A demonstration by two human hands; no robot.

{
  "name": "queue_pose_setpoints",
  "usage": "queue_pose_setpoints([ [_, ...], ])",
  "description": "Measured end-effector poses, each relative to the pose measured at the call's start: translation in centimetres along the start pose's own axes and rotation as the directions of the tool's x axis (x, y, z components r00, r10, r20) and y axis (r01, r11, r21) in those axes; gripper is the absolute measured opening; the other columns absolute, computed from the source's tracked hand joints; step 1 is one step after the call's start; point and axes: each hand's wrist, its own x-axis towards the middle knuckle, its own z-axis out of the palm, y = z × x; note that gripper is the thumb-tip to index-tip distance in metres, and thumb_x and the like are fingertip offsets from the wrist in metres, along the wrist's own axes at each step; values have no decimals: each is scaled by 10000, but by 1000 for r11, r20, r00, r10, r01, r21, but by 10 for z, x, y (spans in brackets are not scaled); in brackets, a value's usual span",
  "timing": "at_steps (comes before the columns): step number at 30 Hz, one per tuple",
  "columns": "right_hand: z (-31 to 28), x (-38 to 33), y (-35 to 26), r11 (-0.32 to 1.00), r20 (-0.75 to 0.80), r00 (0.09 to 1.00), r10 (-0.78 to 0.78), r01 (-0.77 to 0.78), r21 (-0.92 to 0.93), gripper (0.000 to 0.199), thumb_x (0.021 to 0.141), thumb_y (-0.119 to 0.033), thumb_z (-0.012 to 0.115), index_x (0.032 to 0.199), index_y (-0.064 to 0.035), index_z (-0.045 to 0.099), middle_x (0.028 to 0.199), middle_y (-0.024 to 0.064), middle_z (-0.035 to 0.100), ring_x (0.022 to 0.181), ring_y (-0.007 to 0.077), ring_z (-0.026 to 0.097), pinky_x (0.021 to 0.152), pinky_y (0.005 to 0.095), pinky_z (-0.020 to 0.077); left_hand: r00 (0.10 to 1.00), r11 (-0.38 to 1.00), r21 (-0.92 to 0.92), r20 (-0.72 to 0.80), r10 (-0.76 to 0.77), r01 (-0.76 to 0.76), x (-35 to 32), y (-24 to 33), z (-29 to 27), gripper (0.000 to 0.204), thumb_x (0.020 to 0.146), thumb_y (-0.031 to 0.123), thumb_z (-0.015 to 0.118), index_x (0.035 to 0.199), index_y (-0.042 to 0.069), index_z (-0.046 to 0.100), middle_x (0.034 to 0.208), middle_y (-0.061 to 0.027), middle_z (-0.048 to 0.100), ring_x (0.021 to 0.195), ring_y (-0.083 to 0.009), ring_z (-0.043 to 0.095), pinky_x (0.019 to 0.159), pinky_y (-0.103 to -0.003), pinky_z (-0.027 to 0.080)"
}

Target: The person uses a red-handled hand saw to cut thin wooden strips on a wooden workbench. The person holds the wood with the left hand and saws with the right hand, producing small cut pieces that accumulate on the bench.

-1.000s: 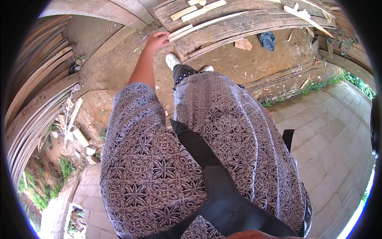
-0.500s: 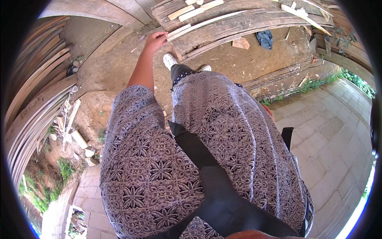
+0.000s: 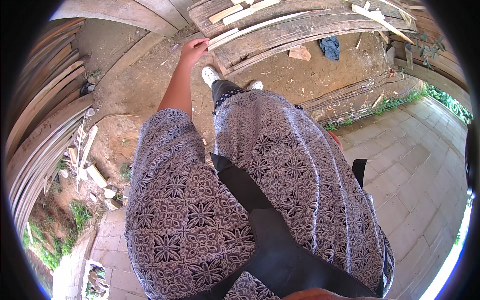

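Note:
My left hand reaches far forward to the near-left end of a wooden bench. Its fingers are closed at the end of a long, thin, pale wooden strip, which lies along the bench top. A shorter pale wooden strip lies beside it, its end also close to my fingertips. Which of the two strips the fingers pinch is hard to make out. Of my right side only a sliver of skin shows past the edge of my patterned shirt; the fingers there are hidden.
The weathered bench carries several more pale offcuts. Under it lie a dark blue cloth and a wood scrap on bare earth. Stacked boards line the left, with loose offcuts nearby. Paving spreads at right.
The whole view has shifted very slightly, with the bench and hand a little further left and up. My left hand keeps its place at the strip ends.

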Motion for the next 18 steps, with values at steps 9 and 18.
queue_pose_setpoints([
  [9,5,-2,-1,1000,9,1000,-4,4,-7,432,1035,-148,557,1407,54,471,1365,146,612,1203,225,604,1040,338,471,972,935,289,-48,229,-206,12,-18,6,242,916,177,675,1138,117,749,1050,-79,750,935,-158,696,833,-301,540],
  [18,11,-1,-1,1000,15,1000,-2,2,-9,428,1034,-149,556,1402,54,478,1364,144,612,1204,224,603,1041,336,469,984,948,269,-15,179,-168,12,-14,2,253,905,159,654,1129,97,752,1012,-71,747,896,-149,691,817,-292,531],
])
